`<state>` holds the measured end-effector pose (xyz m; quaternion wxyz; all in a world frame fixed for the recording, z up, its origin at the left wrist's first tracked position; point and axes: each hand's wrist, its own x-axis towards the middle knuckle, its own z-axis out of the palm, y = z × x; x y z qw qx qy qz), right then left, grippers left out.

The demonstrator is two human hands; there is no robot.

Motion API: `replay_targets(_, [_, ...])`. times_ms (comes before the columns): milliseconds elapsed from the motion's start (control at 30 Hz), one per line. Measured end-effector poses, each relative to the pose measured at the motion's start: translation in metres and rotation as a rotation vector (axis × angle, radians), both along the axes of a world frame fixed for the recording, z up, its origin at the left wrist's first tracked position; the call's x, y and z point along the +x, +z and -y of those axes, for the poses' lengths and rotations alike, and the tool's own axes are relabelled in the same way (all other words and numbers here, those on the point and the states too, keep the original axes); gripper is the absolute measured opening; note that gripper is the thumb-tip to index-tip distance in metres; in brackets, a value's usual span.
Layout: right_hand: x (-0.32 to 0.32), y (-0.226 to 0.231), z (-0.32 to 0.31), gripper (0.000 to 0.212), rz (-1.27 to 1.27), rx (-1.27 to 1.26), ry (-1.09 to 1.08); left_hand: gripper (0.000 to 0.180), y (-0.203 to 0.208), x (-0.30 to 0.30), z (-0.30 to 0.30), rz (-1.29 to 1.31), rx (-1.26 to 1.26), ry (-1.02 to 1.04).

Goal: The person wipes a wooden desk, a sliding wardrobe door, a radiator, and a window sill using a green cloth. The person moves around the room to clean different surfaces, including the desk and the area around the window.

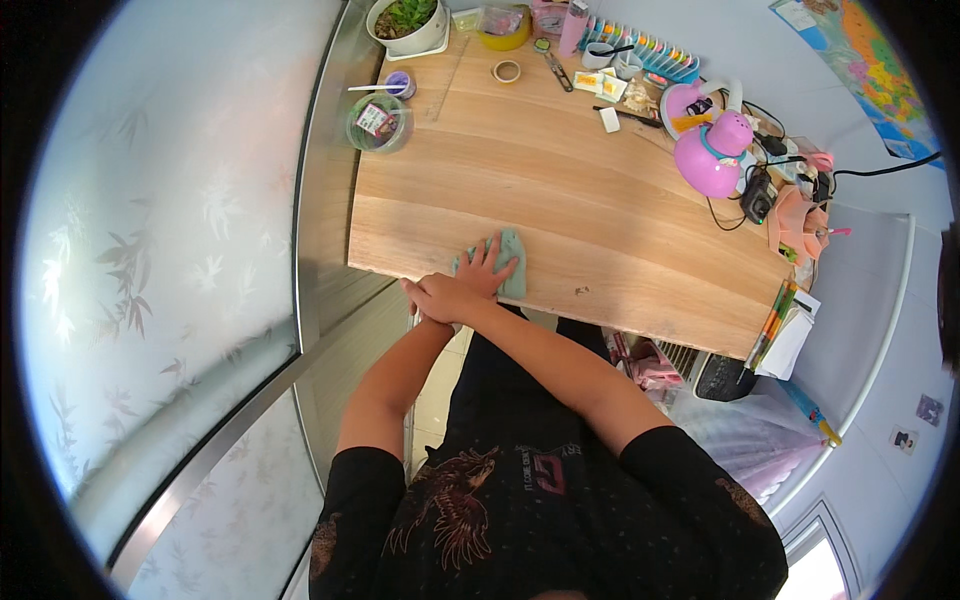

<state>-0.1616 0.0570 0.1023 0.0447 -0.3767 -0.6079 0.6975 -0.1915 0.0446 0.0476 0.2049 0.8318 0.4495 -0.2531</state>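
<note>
My left hand (pixel 484 270) lies flat with spread fingers on a pale green cloth (pixel 513 262) at the near edge of the wooden desk (pixel 560 190). Part of the cloth is hidden beneath the palm and fingers. My right forearm crosses over to the left, and my right hand (pixel 438 298) is closed round my left wrist. Some of its fingers are out of sight behind the wrist. Right of the cloth, a small dark mark (pixel 582 291) shows on the desktop.
A potted plant (pixel 405 40), a round clear tub (pixel 379 123) and a purple cup (pixel 400 85) stand far left. A tape roll (pixel 506 71) lies at the back. The pink lamp (pixel 712 160), cables and pencils (pixel 772 325) line the right side. A frosted partition (pixel 180 200) borders the left.
</note>
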Motion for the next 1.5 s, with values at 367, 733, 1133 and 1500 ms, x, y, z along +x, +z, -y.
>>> replay_targets(367, [0.138, -0.049, 0.022, 0.042, -0.192, 0.037, -0.924, 0.087, -0.036, 0.084, 0.009, 0.402, 0.192, -0.022])
replay_targets(733, [0.495, -0.111, 0.184, 0.071, 1.187, 0.266, -1.088, 0.093, -0.025, 0.301, 0.023, 0.518, 0.050, -0.242])
replay_targets(1133, [0.494, -0.194, 0.201, 0.092, 1.495, 0.325, -1.144, 0.084, -0.025, 0.108, -0.045, 0.207, 0.295, 0.529])
replay_targets(1500, [0.391, -0.093, 0.085, 0.086, 1.424, 0.208, -0.887, 0.080, -0.050, -0.048, -0.065, -0.081, 0.500, 1.463])
